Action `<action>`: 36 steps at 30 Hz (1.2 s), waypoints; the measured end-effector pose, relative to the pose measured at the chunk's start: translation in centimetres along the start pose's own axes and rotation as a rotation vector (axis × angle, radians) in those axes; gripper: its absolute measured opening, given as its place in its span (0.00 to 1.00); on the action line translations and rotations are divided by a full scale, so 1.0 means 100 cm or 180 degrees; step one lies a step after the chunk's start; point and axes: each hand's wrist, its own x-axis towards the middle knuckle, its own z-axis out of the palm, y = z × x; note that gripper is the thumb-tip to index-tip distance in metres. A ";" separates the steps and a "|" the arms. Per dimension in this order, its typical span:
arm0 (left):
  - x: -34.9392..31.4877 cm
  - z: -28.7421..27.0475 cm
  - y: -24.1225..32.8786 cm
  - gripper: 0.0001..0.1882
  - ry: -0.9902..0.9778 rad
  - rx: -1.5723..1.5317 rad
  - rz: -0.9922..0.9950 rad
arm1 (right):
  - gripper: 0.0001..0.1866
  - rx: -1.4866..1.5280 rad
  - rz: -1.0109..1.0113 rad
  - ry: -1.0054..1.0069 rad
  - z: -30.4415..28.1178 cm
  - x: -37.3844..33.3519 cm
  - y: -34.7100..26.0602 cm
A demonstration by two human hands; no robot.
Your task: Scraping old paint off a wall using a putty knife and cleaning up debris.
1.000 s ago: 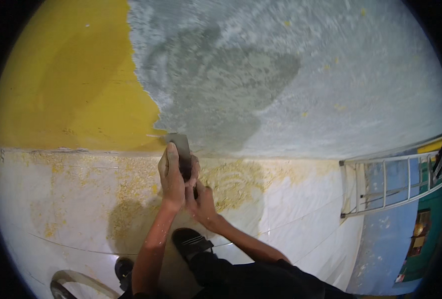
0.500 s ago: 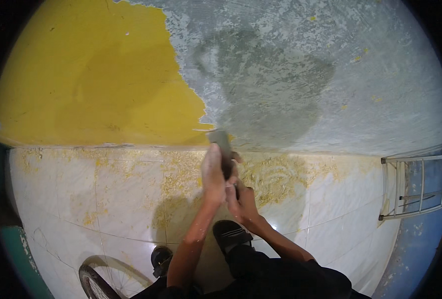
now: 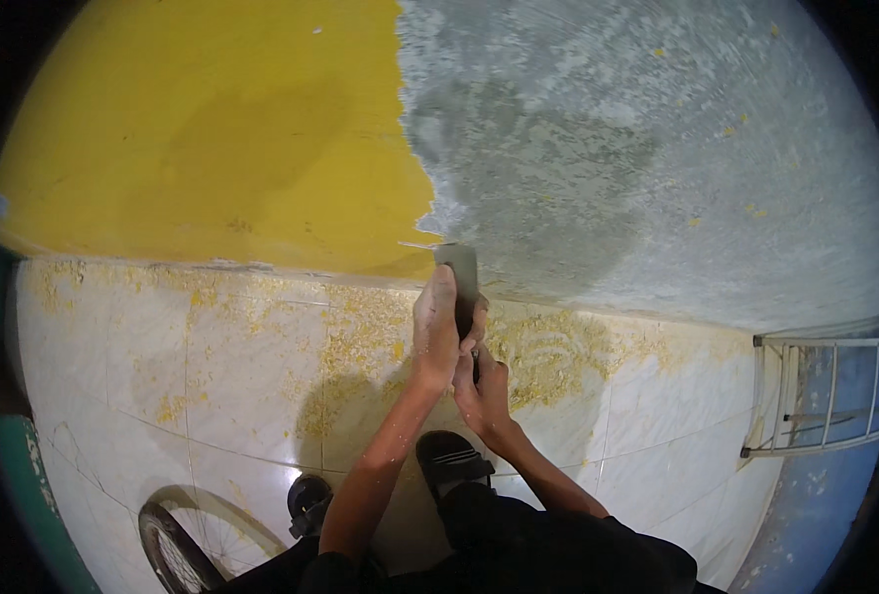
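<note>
Two hands on one scraper [image 3: 459,282]: left hand [image 3: 435,332] wrapped over the upper handle, right hand [image 3: 484,388] clenched around it lower down. Blade edge touching the wall where yellow paint [image 3: 211,148] meets bare grey plaster [image 3: 657,148], just above the floor line. Yellow flakes [image 3: 360,332] scattered over the white floor tiles [image 3: 231,396]. Black shoes [image 3: 449,460] below the hands. Metal ladder [image 3: 816,396] well apart to the right. Wheel rim [image 3: 187,540] at lower left. No containers visible.
</note>
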 end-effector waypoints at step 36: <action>0.002 0.014 0.009 0.22 -0.0082 0.0082 -0.0005 | 0.23 0.0238 -0.0481 -0.0150 -0.007 0.002 0.025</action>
